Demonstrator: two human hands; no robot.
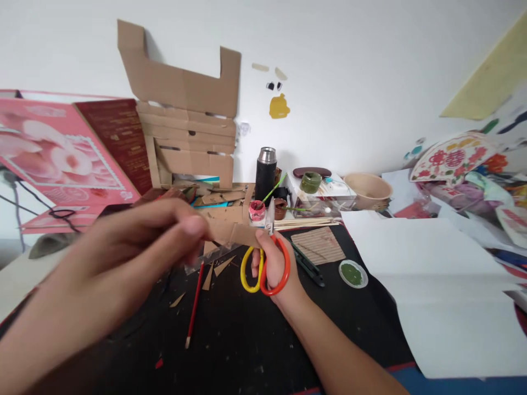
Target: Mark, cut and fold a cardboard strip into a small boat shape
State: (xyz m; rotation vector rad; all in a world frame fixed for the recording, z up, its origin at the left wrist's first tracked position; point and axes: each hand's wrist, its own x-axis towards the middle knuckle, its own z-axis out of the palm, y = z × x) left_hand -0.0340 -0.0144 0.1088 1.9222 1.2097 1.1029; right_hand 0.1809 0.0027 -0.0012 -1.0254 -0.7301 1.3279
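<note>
Cardboard strip (241, 234), centre: likely light, stiff, creasable, best held at its ends. Left hand (144, 241) apparently pinches the left end (blurred); right hand (276, 264) grips scissors (287, 266), thumb at the right.

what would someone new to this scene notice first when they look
The scissors, with one yellow and one orange-red handle loop, stand out near the middle, held in the right hand. Just left of them, the left hand holds a cardboard strip. Next come the big pink box at far left and the cut cardboard sheet against the white wall.
</note>
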